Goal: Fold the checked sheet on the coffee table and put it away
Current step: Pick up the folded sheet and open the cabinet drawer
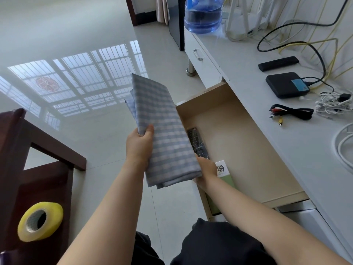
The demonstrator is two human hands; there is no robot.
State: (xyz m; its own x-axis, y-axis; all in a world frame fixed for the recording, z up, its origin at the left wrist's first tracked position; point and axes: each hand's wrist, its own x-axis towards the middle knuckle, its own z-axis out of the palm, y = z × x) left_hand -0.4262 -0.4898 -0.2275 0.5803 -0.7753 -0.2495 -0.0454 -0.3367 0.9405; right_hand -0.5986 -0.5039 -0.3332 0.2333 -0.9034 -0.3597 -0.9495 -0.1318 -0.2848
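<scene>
both hands on the checked sheet point(164, 131), already folded, held above the floor beside the open drawer point(238, 134). i see left hand point(140, 146) pinching its edge, right hand point(205, 173) gripping underneath. stowing remains

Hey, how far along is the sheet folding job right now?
Folding looks done: the blue checked sheet is a compact bundle. In hand: left hand and right hand hold it beside the open beige drawer. Left: laying it inside, then closing the drawer.
</scene>
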